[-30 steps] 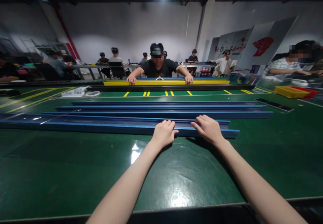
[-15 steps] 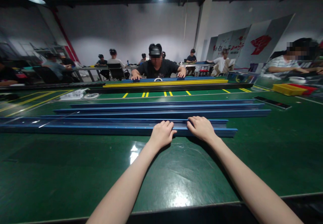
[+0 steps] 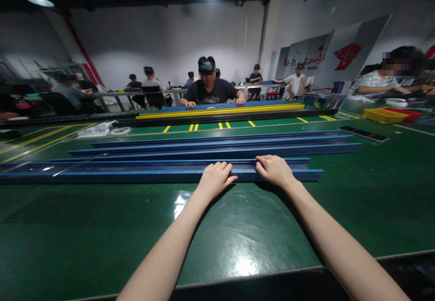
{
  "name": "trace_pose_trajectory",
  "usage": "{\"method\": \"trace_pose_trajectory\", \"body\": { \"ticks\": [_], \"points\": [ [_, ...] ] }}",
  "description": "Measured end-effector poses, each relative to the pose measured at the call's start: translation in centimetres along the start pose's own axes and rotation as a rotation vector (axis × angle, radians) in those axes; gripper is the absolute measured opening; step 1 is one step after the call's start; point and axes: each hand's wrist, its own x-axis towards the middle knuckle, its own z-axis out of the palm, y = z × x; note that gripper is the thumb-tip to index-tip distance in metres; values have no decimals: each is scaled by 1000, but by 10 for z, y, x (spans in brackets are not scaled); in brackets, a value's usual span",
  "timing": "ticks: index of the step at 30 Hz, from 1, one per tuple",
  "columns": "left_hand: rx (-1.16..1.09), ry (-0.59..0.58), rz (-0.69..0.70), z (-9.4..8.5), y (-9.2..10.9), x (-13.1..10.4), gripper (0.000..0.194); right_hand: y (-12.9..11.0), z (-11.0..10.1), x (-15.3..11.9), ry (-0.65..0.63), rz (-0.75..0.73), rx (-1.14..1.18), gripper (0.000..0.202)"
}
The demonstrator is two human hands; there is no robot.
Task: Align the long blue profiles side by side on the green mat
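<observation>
A long blue channel-shaped profile (image 3: 112, 176) lies flat across the near part of the green table. My left hand (image 3: 216, 179) grips its near wall, fingers over the top and thumb along the outside. Farther right, near the profile's right end, my right hand (image 3: 276, 170) holds the same piece with its fingers bent over it. The undersides of both hands' fingers are hidden. Just behind lies another blue profile (image 3: 326, 149), roughly parallel, with a further one beyond it.
Across the green table (image 3: 244, 228), a co-worker (image 3: 210, 90) has both hands at a blue strip behind a yellow strip (image 3: 217, 112) and a black one. A dark flat device (image 3: 363, 133) and a yellow tray (image 3: 384, 116) are at right. Clear plastic bags (image 3: 95, 130) lie left.
The held profile and my right hand have shifted slightly right across the table; my left hand has hardly moved. The co-worker's hands have come down onto the far strip. My view has turned slightly.
</observation>
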Motion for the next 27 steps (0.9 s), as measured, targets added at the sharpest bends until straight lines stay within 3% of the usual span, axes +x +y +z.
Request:
{"method": "trace_pose_trajectory", "body": {
  "ticks": [12, 27],
  "points": [
    [-49, -79, 33, -2, -6, 1, 29, 38, 1, -14, -37, 128, 23, 39],
    [-36, -105, 21, -2, -8, 0, 24, 38, 2, -14, -51, 125, 50, 41]
  ]
}}
